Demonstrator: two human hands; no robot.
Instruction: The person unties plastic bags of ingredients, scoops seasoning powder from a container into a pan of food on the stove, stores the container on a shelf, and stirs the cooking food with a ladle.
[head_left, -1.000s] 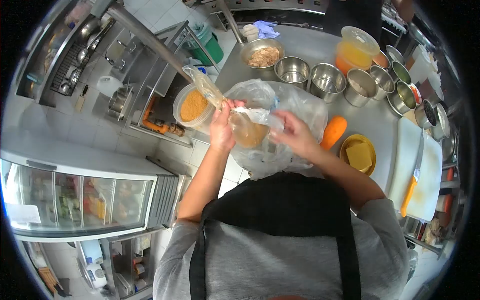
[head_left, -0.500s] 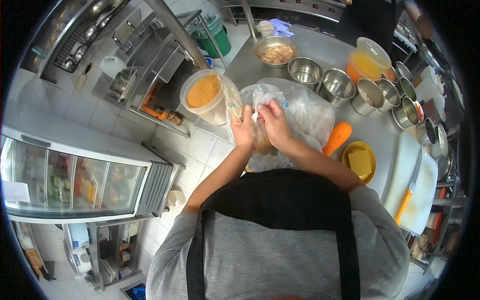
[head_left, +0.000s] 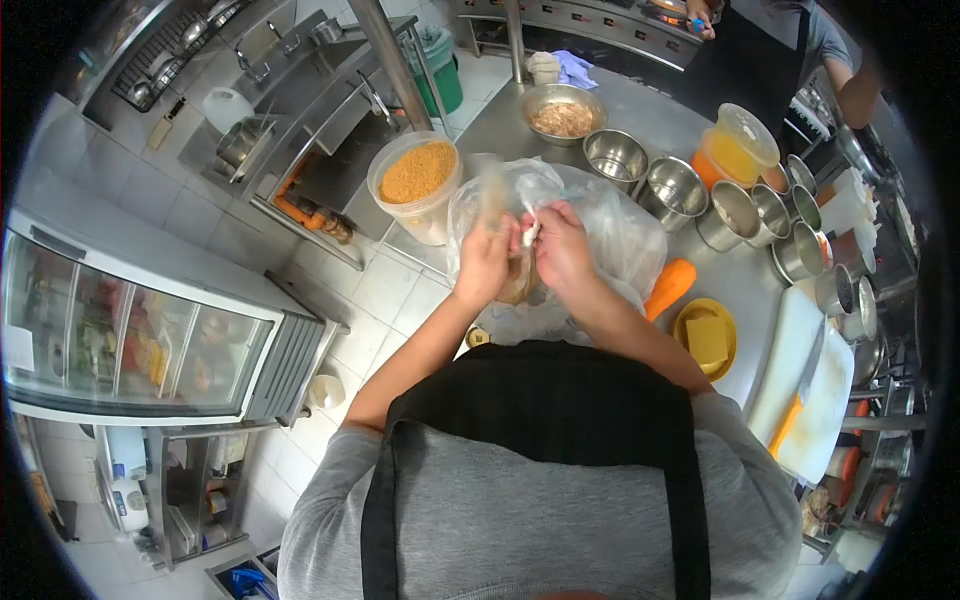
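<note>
My left hand (head_left: 485, 262) is closed beside my right, its fingers at a twisted white end of plastic (head_left: 530, 234). My right hand (head_left: 562, 245) pinches the same twisted plastic from the other side. Under both hands spreads a large clear plastic bag (head_left: 620, 215) on the steel table. Something brownish in plastic (head_left: 518, 280) shows below the hands, between the wrists. A pale smear of motion stands above my left fingers; what it is I cannot make out. Left of the bag stands a tub of orange crumbs (head_left: 415, 172).
Along the far side are a bowl of raw meat (head_left: 562, 118), steel pots (head_left: 675, 190) and an orange-filled container (head_left: 735, 150). At right lie a carrot (head_left: 670, 286), a yellow dish (head_left: 732, 345) and a knife (head_left: 795, 405) on a cutting board (head_left: 825, 420). A person (head_left: 750, 60) stands opposite.
Both hands now meet at the twisted plastic, more closely level. The packet by my left hand has moved and blurred. The view has shifted slightly; a co-worker's hand shows at the top.
</note>
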